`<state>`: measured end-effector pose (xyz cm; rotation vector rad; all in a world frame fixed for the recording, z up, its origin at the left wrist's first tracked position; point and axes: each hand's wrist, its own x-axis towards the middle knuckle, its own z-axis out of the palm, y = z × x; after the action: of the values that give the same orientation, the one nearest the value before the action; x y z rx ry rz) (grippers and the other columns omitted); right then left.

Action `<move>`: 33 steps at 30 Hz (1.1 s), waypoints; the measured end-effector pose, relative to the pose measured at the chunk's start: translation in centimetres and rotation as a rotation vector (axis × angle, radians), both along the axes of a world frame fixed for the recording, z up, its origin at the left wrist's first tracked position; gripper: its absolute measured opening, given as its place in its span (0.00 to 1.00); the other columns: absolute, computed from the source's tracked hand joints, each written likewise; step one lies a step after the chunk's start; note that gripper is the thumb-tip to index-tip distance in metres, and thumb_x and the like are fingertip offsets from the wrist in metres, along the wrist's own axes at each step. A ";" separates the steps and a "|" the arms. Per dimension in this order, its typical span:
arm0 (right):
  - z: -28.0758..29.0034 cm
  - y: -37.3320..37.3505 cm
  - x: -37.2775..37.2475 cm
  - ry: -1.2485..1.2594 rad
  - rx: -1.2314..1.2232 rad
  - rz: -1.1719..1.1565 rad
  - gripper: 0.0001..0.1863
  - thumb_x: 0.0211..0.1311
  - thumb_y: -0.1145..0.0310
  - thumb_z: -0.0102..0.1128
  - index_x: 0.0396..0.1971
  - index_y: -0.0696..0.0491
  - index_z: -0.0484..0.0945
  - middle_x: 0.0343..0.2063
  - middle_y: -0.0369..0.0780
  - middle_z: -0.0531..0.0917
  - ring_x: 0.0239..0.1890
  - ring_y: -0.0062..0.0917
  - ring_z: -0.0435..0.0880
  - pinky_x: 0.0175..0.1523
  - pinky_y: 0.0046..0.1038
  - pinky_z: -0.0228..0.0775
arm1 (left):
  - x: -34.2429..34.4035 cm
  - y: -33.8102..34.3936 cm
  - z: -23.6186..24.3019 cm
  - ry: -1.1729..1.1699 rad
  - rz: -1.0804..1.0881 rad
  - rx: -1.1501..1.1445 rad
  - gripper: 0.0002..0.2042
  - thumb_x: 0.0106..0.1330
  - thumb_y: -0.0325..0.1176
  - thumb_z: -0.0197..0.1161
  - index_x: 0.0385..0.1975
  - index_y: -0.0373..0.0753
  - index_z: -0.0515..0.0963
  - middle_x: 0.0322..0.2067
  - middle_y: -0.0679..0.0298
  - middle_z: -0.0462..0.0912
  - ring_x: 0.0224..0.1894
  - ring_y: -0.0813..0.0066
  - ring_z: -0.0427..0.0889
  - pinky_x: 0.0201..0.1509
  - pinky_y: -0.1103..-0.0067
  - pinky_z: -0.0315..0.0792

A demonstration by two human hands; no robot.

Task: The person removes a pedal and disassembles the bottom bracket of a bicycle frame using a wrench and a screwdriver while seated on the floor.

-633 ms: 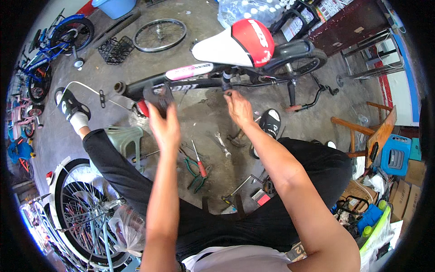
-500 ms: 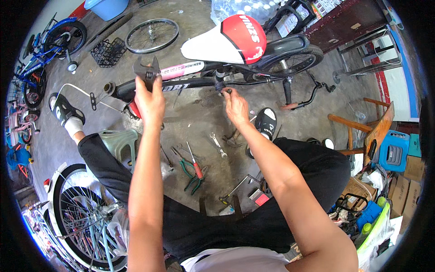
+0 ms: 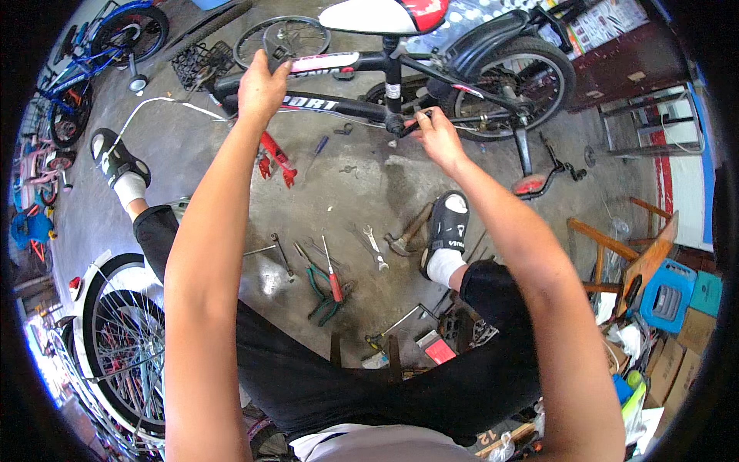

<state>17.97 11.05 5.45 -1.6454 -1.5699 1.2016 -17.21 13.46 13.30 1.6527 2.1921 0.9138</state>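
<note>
My left hand (image 3: 262,88) is closed at the front of a small black and white bicycle frame (image 3: 350,110), against its upper tube. The grey jaws of an adjustable wrench (image 3: 279,42) show just past its fingers; the handle is hidden. My right hand (image 3: 437,138) grips a black part low on the frame, beside the bottom bracket (image 3: 394,123). The white and red saddle (image 3: 369,17) sits above, cut by the upper edge. At the right is the rear wheel (image 3: 516,88), still on the frame. A red fork (image 3: 277,158) lies on the floor below my left hand.
Between my feet lie green-handled pliers (image 3: 317,289), a red-handled screwdriver (image 3: 332,281), a wrench (image 3: 375,246) and a hammer (image 3: 408,235). A loose wheel (image 3: 315,31) rests beyond the frame. A white bicycle wheel (image 3: 127,331) stands at left, a wooden stool (image 3: 643,246) at right.
Both hands have tipped and shifted the frame away from me and to the right, bringing the saddle to the upper edge. The red fork and a screwdriver on the floor have come into sight.
</note>
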 end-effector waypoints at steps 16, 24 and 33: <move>-3.6 0.1 1.9 0.491 0.029 -0.070 0.14 0.82 0.60 0.46 0.49 0.57 0.72 0.44 0.42 0.87 0.45 0.24 0.86 0.53 0.29 0.78 | 0.1 2.5 -2.8 -0.293 -0.046 0.104 0.15 0.71 0.35 0.67 0.48 0.33 0.74 0.42 0.57 0.86 0.43 0.70 0.81 0.51 0.73 0.74; -5.6 -0.8 1.5 0.644 0.145 -0.261 0.15 0.81 0.59 0.49 0.47 0.56 0.73 0.41 0.40 0.87 0.45 0.23 0.84 0.51 0.29 0.75 | 0.2 2.9 -4.1 -0.337 -0.099 0.147 0.14 0.77 0.33 0.60 0.57 0.36 0.73 0.43 0.67 0.79 0.40 0.81 0.71 0.47 0.80 0.66; -5.2 -0.9 2.4 0.142 0.208 -0.241 0.16 0.79 0.56 0.51 0.53 0.52 0.76 0.56 0.49 0.70 0.47 0.37 0.80 0.51 0.34 0.74 | 3.4 0.9 -4.3 -0.230 0.046 0.329 0.12 0.77 0.33 0.60 0.56 0.39 0.74 0.29 0.73 0.75 0.21 0.89 0.68 0.23 0.86 0.63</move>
<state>20.40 10.19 0.28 -1.5287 -1.3195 0.9721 -13.85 14.39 9.03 1.5377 2.0133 1.4640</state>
